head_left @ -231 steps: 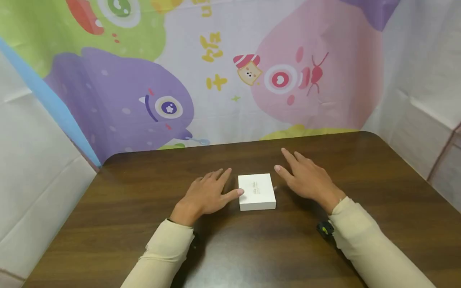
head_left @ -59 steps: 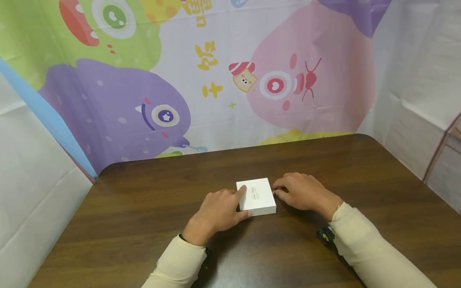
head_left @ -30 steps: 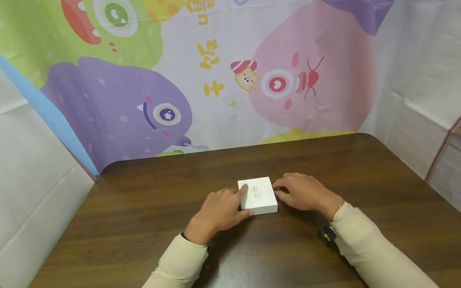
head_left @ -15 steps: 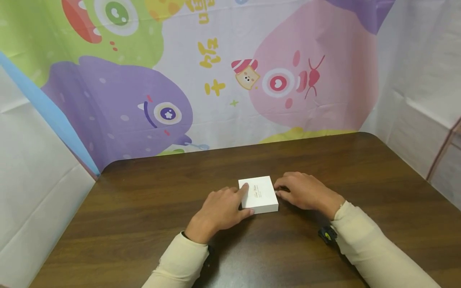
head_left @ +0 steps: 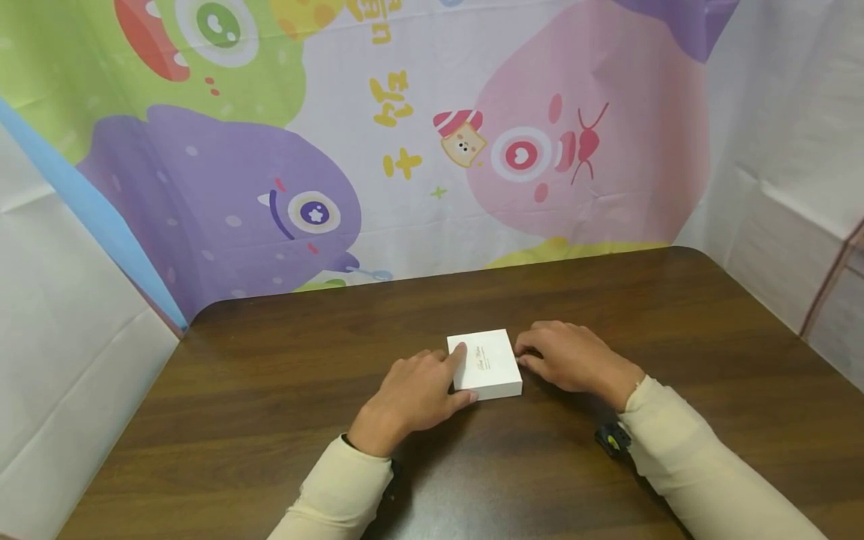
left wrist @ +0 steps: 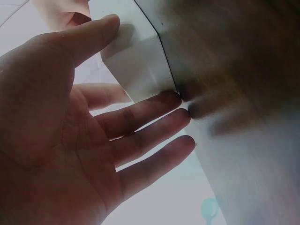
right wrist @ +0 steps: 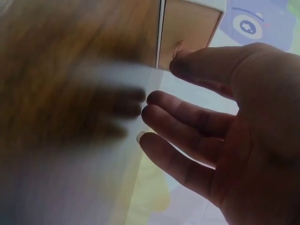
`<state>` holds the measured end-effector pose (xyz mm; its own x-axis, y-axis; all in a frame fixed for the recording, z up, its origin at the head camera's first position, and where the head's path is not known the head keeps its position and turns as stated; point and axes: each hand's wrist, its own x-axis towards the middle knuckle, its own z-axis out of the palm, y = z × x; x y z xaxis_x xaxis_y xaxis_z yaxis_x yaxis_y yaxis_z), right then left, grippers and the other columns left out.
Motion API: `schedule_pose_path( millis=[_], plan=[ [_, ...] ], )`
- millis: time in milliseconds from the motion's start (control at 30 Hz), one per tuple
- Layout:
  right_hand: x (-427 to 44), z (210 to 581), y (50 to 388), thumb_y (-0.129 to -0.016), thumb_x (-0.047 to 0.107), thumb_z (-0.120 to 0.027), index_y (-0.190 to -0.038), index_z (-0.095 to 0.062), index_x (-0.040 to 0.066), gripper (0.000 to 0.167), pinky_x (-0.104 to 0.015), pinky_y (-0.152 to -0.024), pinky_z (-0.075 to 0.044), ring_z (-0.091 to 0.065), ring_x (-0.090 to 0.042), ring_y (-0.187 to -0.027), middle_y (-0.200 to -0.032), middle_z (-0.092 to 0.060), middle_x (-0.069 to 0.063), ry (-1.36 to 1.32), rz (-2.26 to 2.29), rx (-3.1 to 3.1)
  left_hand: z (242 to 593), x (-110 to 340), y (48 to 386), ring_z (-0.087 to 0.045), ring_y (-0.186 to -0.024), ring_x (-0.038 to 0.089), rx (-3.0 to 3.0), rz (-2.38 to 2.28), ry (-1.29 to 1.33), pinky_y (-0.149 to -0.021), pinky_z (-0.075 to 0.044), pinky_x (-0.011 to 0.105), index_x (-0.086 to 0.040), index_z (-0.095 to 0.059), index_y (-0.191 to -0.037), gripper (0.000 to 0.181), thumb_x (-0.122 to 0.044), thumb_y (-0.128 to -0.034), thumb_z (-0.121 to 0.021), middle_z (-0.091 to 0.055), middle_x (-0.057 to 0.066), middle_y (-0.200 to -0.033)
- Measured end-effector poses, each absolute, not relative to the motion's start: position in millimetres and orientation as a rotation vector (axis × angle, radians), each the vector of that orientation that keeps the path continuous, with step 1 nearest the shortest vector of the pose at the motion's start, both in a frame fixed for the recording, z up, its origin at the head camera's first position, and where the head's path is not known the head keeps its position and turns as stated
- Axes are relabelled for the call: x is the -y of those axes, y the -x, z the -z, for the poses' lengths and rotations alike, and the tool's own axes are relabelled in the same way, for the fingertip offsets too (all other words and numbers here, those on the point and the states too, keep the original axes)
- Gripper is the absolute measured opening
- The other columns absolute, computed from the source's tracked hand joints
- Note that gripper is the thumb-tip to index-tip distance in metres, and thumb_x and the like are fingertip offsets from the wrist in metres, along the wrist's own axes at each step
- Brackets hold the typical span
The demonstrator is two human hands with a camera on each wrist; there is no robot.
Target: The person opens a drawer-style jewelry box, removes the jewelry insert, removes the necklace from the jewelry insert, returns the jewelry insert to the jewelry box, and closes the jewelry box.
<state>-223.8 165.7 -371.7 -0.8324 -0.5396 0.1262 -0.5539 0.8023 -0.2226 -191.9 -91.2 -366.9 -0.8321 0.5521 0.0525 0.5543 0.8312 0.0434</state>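
head: we see left hand [head_left: 412, 391] now gripping white box [head_left: 491, 366], flat on surface [head_left: 486, 465]; right hand [head_left: 572, 357], earlier apart, now at box's right side.
left wrist: thumb against box.
right wrist: fingers pinch small tab [right wrist: 178, 46]; we judge box steadied.

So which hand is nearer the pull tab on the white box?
Right. The right hand pinches the pull tab at one end; the left hand holds the opposite end of the white box.
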Motion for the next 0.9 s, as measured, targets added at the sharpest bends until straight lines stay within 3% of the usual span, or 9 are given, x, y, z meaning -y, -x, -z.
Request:
schedule_pose_path(
  millis=[367,900],
  plan=[
    [-163.8,372.9,224.0,-0.094,0.021,-0.071,-0.095,-0.072,0.022,0.003,-0.039,-0.065,-0.047,-0.054,-0.013,-0.076,-0.089,-0.060,0.007,-0.857,-0.369,2.919,365.2,91.3,192.5,-0.066,-0.101,0.026,2.965,0.094,0.908,-0.075,-0.053,0.044,-0.012,-0.047,-0.150,0.070,-0.053,-0.0951,-0.063,-0.066,0.010,-0.116],
    [-163.7,371.8,222.7,-0.093,0.017,-0.069,-0.084,-0.062,0.023,0.013,-0.038,-0.059,-0.045,-0.051,-0.012,-0.070,-0.082,-0.054,0.007,-0.819,-0.351,2.914,365.7,91.5,193.0,-0.065,-0.105,0.026,2.981,0.103,0.892,-0.078,-0.053,0.045,-0.012,-0.046,-0.150,0.071,-0.055,-0.0951,-0.062,-0.066,0.011,-0.121]
  ],
)
